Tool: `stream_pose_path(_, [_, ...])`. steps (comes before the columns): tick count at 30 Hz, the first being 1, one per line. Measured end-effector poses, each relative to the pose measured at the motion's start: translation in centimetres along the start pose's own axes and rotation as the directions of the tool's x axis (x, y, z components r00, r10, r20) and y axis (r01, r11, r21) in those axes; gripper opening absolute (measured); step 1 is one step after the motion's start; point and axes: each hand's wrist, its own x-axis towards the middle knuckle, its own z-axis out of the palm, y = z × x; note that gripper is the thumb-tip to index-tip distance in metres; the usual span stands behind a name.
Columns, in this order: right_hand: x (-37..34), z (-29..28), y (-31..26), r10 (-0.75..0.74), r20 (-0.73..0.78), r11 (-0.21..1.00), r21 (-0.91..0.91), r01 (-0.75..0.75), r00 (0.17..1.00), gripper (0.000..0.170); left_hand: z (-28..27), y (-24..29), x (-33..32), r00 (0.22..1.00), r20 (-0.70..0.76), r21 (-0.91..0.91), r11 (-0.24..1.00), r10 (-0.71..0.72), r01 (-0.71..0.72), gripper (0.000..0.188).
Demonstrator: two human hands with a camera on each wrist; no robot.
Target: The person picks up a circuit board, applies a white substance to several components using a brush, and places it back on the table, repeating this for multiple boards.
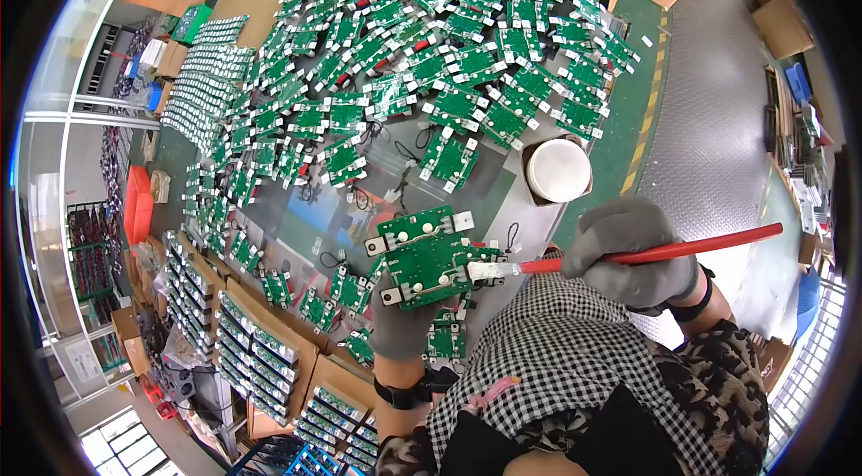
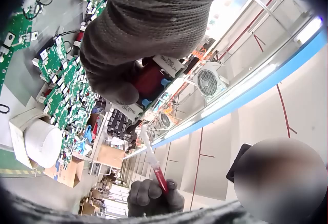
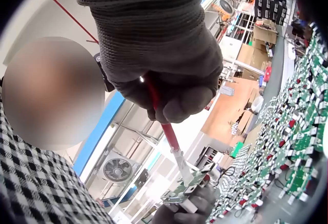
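Circuit board (image 1: 413,262) sits just below the centre of my head view, green with pale posts; I see the left hand (image 1: 400,323) beneath it, fingers curled round and gripping it; the right hand (image 1: 633,238), right of centre, is closed about a red-handled brush (image 1: 691,245); its whitish tip is at the board's right side, though I cannot tell whether it touches; a white tub (image 1: 559,170) stands above that hand; loose boards (image 1: 453,106) spread across the upper middle.
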Motion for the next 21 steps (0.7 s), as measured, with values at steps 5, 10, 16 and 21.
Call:
stream_pose_path(5, [-0.1,0.0,0.6,0.011,-0.014,0.999,-0.034,-0.011,1.0,0.015,0.8,0.6,0.3,0.991,-0.126,0.028,0.998,0.054,-0.051,0.038])
stream_pose_path(10, [0.1,-0.2,-0.8,0.025,0.01,0.996,-0.086,-0.024,1.0,0.014,0.7,1.1,0.3,0.996,-0.081,0.043,0.999,-0.024,0.027,0.037])
stream_pose_path(16, [1.6,2.2,-1.6,-0.099,0.021,0.994,-0.038,0.1,0.995,0.014,1.7,0.9,0.6,0.987,-0.002,-0.197,0.968,-0.158,0.154,0.042])
stream_pose_path(21, [2.5,3.3,-0.6,-0.152,0.046,0.988,-0.021,0.153,0.987,0.015,2.3,0.9,0.4,0.987,-0.008,-0.164,0.974,-0.159,0.155,0.042])
